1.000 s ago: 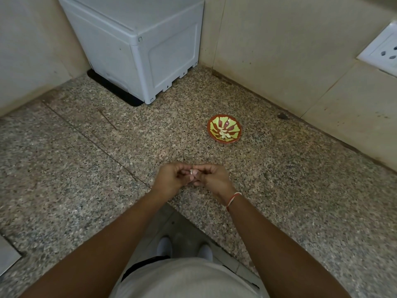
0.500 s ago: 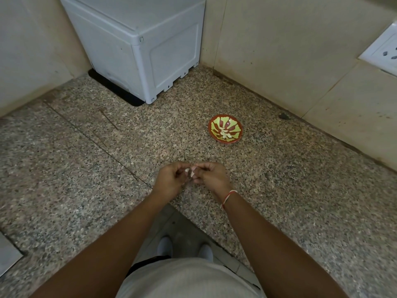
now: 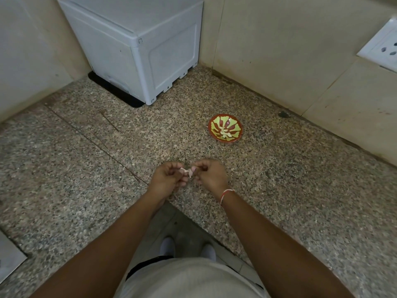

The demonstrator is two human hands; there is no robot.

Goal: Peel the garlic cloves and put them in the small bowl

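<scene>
Both hands meet over the front of the speckled granite counter [image 3: 279, 190]. My left hand [image 3: 169, 178] and my right hand [image 3: 211, 175] each pinch one small pale garlic clove [image 3: 188, 171] between them, with a bit of papery skin showing at the fingertips. The small bowl [image 3: 225, 128], red-brown with a yellow-green petal pattern, stands on the counter beyond and slightly right of my hands. Several pale garlic pieces [image 3: 225, 133] lie in its middle.
A white plastic box appliance [image 3: 139, 46] stands on a black mat in the back left corner. Beige tiled walls close the back and right, with a white socket plate [image 3: 382, 48] at the upper right. A dark spot [image 3: 283, 114] marks the counter by the wall.
My hands have drawn slightly apart, and the clove with its skin now shows between the fingertips. The bowl has not moved.
</scene>
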